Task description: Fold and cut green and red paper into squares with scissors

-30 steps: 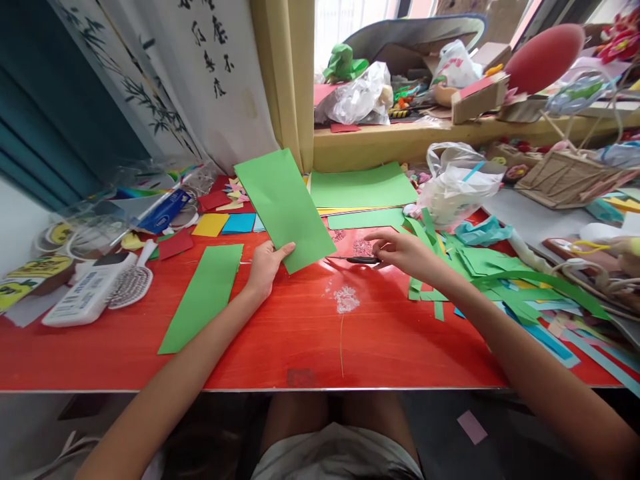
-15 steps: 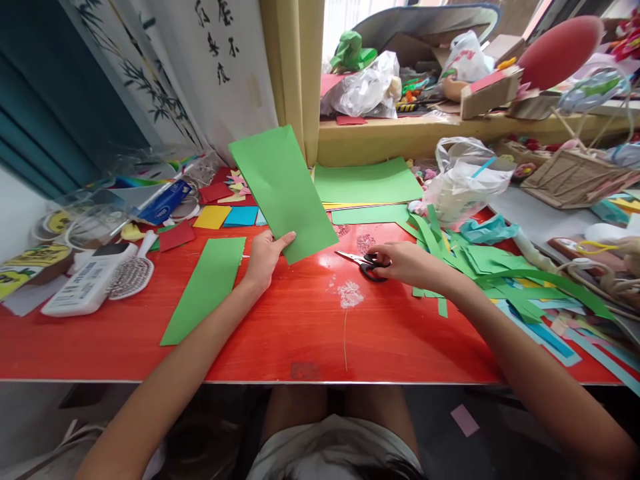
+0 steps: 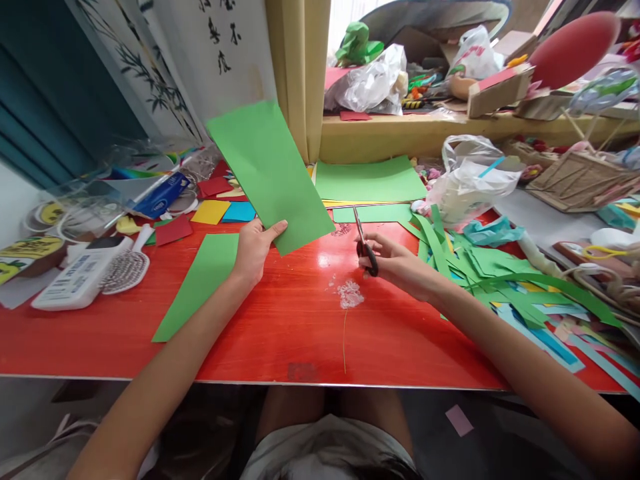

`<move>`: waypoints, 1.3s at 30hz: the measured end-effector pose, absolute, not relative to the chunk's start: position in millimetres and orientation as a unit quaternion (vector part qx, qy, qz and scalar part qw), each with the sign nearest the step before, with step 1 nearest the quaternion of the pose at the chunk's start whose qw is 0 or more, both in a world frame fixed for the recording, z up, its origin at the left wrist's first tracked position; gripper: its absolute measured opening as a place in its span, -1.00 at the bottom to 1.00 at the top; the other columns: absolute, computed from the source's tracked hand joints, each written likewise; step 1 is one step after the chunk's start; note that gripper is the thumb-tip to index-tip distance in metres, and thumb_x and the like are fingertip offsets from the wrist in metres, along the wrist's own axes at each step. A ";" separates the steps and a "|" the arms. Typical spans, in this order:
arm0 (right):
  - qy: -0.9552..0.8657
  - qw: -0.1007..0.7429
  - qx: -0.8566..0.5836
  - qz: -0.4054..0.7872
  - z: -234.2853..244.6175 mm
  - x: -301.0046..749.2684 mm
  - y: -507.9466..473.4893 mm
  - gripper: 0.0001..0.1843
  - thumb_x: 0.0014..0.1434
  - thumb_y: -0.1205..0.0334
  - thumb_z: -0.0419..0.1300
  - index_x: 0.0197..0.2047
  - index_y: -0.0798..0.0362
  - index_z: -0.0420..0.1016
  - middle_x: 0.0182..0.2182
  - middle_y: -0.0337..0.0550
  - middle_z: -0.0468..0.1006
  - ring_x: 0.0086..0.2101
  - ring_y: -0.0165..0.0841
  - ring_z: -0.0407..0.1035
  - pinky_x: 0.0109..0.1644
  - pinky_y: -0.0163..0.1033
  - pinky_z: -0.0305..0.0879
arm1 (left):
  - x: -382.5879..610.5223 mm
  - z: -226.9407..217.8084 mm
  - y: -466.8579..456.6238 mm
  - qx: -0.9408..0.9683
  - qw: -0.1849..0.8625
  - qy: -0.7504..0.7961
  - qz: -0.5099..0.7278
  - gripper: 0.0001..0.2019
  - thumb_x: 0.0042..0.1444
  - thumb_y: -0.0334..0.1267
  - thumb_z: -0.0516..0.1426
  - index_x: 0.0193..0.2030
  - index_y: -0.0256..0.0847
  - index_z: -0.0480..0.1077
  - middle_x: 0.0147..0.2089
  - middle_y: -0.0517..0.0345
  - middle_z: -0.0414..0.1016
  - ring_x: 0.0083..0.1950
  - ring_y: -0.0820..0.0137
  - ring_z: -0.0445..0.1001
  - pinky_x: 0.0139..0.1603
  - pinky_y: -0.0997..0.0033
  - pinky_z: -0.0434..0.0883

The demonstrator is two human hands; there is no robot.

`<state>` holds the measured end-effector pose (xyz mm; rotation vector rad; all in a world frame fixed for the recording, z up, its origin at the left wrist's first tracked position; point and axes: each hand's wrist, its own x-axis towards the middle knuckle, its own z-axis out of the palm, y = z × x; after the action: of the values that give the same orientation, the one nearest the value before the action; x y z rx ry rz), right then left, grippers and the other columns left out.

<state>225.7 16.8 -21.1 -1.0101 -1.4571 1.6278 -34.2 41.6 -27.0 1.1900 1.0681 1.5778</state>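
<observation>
Between thumb and fingers, my left hand (image 3: 256,248) grips the lower left edge of a green paper sheet (image 3: 273,177), which is raised and tilted above the table. My right hand (image 3: 393,261) holds a pair of scissors (image 3: 367,248) by the black handles, blades pointing up and away from me; the blades look closed. The scissors are to the right of the sheet, apart from it. Partly under my left forearm lies another green paper piece (image 3: 200,280). Farther back are a large green sheet (image 3: 370,179) and a narrower green strip (image 3: 373,213).
Green paper scraps (image 3: 500,267) pile up on the right beside a white plastic bag (image 3: 473,187). A hairbrush (image 3: 127,270) and a white box-like item (image 3: 83,277) lie on the left. White bits (image 3: 350,294) and a thin strand (image 3: 345,343) rest on the red table (image 3: 280,333).
My left hand has moved the green sheet up and slightly left. My right hand has turned the scissors, so the blades point upward instead of left.
</observation>
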 end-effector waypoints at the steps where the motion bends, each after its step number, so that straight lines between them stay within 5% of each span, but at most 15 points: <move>1: -0.566 0.345 -0.381 0.644 -21.6 222.8 13.9 -0.68 0.05 0.23 0.25 -0.11 -0.07 0.32 -0.32 -0.26 0.28 -0.37 -0.49 0.27 -0.32 -0.34 0.30 | -34.2 -26.2 41.2 0.478 0.431 0.426 0.635 -0.66 -0.10 -0.22 0.29 -0.14 -0.28 0.48 -0.03 0.00 0.53 0.02 0.23 0.47 0.07 0.20 0.40; 12: -0.623 0.244 -0.405 0.623 -7.3 211.1 -6.4 -0.52 0.13 -0.04 0.17 0.01 0.09 0.38 -0.33 -0.10 0.45 -0.38 -0.40 0.32 -0.38 -0.27 0.20 | -31.9 -13.8 35.1 0.478 0.416 0.411 0.655 -0.71 -0.08 -0.25 0.28 -0.17 -0.24 0.49 -0.06 0.05 0.55 -0.03 0.27 0.49 -0.02 0.25 0.46; 17: -0.627 0.245 -0.440 0.594 -3.7 211.4 -6.3 -0.57 0.04 -0.03 0.26 -0.09 0.06 0.48 -0.48 -0.23 0.37 -0.51 -0.50 0.21 -0.52 -0.34 0.05 | -23.2 -10.6 26.0 0.504 0.394 0.412 0.649 -0.71 -0.06 -0.24 0.27 -0.15 -0.24 0.49 -0.08 0.06 0.56 0.00 0.25 0.48 0.01 0.22 0.45; 39: -0.628 0.281 -0.435 0.580 -2.3 209.4 -11.0 -0.66 0.08 0.14 0.23 -0.07 0.06 0.48 -0.50 -0.28 0.32 -0.51 -0.50 0.19 -0.46 -0.33 0.07 | -10.5 -10.9 12.6 0.539 0.375 0.415 0.630 -0.74 0.00 -0.21 0.23 -0.13 -0.19 0.49 -0.08 0.11 0.56 -0.04 0.27 0.50 -0.01 0.23 0.47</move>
<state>209.4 -11.0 -2.3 -1.1661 -1.6829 1.5552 -10.5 12.6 -10.9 1.3787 1.0628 1.6124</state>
